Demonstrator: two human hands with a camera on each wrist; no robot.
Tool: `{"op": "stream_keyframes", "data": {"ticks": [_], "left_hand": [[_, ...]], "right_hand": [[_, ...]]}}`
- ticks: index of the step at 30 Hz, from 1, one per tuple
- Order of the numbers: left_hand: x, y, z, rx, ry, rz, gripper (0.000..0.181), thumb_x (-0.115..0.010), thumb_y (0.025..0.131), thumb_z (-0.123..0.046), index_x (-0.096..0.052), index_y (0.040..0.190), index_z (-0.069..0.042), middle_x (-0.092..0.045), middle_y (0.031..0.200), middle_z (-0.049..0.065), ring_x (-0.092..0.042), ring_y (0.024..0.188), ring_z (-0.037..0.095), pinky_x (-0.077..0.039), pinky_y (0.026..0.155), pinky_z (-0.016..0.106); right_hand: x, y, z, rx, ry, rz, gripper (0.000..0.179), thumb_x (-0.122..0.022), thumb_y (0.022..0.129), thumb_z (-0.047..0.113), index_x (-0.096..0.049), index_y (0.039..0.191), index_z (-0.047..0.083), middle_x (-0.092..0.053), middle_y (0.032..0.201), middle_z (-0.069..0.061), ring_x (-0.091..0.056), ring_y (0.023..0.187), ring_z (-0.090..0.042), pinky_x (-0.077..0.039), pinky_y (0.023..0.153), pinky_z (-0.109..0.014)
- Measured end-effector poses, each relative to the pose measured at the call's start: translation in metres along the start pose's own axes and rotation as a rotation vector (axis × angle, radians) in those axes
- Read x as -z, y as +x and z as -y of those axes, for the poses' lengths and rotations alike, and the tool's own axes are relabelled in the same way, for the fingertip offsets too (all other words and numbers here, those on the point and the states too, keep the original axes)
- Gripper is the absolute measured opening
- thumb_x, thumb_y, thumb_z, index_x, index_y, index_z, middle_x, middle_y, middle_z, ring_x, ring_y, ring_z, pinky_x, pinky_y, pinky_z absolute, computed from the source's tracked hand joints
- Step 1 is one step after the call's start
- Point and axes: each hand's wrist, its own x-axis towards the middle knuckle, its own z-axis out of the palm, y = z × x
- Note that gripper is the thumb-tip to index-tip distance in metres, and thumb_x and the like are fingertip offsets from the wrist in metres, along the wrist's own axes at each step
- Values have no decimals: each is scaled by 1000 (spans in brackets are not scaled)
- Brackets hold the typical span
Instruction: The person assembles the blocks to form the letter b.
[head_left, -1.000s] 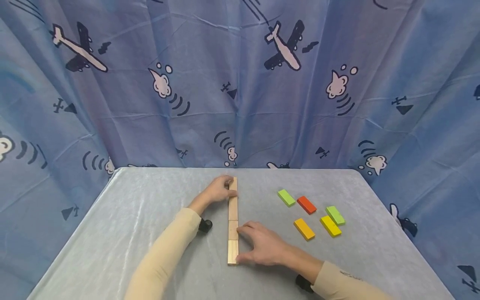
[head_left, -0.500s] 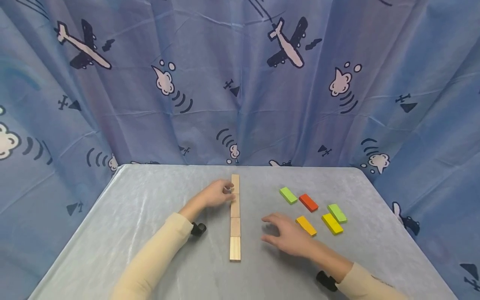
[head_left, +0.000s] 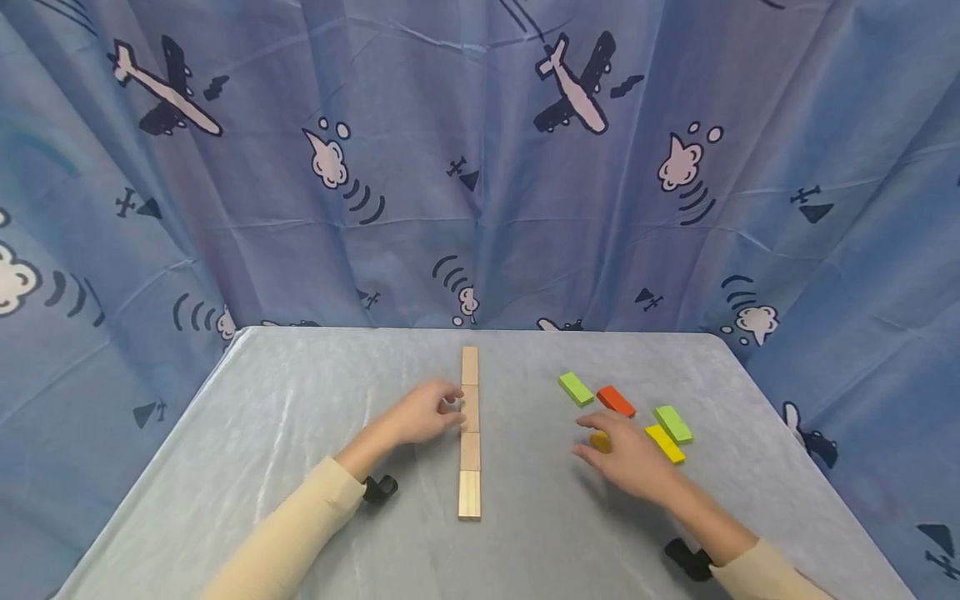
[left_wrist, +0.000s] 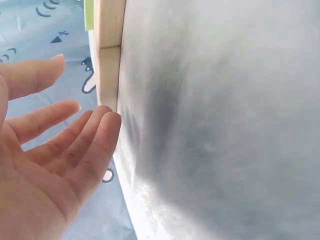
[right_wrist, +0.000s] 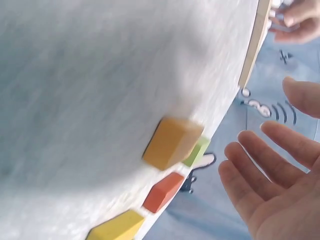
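Several plain wooden blocks [head_left: 469, 452] lie end to end in a straight line running away from me at the table's middle. My left hand [head_left: 424, 412] is just left of that line, fingers relaxed and holding nothing, its fingertips overlapping the second block from the far end. In the left wrist view, the fingers [left_wrist: 95, 145] are spread loosely beside the wood [left_wrist: 111, 25]. My right hand [head_left: 628, 454] hovers over the orange block [head_left: 600, 441], which it partly hides. The right wrist view shows that hand's fingers [right_wrist: 255, 162] apart from the orange block [right_wrist: 172, 142], with nothing in them.
Around the right hand lie a red block [head_left: 617, 401], a yellow block [head_left: 665, 444], a green block [head_left: 576, 389] and another green block [head_left: 673, 424]. A grey cloth covers the table [head_left: 337, 358]. Behind it hangs a blue curtain [head_left: 420, 167] with airplane prints.
My right hand has left the near end of the wooden line and moved right to the orange block. My left hand has drawn back from the far end, slightly toward me.
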Motion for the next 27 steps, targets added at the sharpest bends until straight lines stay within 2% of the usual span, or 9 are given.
{"op": "stream_keyframes", "data": {"ticks": [7, 17, 22, 27], "left_hand": [[-8, -21, -2, -10, -53, -36, 35, -70, 95, -17, -66, 125, 2, -67, 118, 16, -67, 99, 25, -55, 86, 44], [-20, -53, -10, 30, -46, -85, 40, -73, 94, -21, -66, 127, -1, -63, 116, 11, -63, 100, 25, -53, 81, 43], [-23, -62, -15, 24, -22, -35, 46, -75, 93, -26, -64, 131, -3, -62, 119, 11, -63, 103, 26, -54, 83, 43], [-27, -65, -18, 6, 14, 10, 54, -79, 88, -32, -63, 133, -7, -62, 119, 8, -61, 104, 24, -53, 85, 42]], "right_hand": [[8, -5, -17, -23, -55, -60, 44, -76, 93, 25, -67, 127, -1, -66, 127, -17, -60, 121, -40, -48, 98, -58], [8, -8, -37, -96, -24, -26, 52, -77, 92, 29, -65, 128, -5, -66, 124, -20, -65, 106, -35, -55, 85, -52], [8, -7, -41, -126, -19, 1, 51, -80, 89, 26, -66, 125, -7, -68, 117, -17, -66, 100, -29, -56, 83, -48], [5, -3, -47, -152, -14, 29, 50, -81, 88, 24, -66, 122, -9, -69, 109, -13, -64, 94, -24, -56, 81, -45]]}}
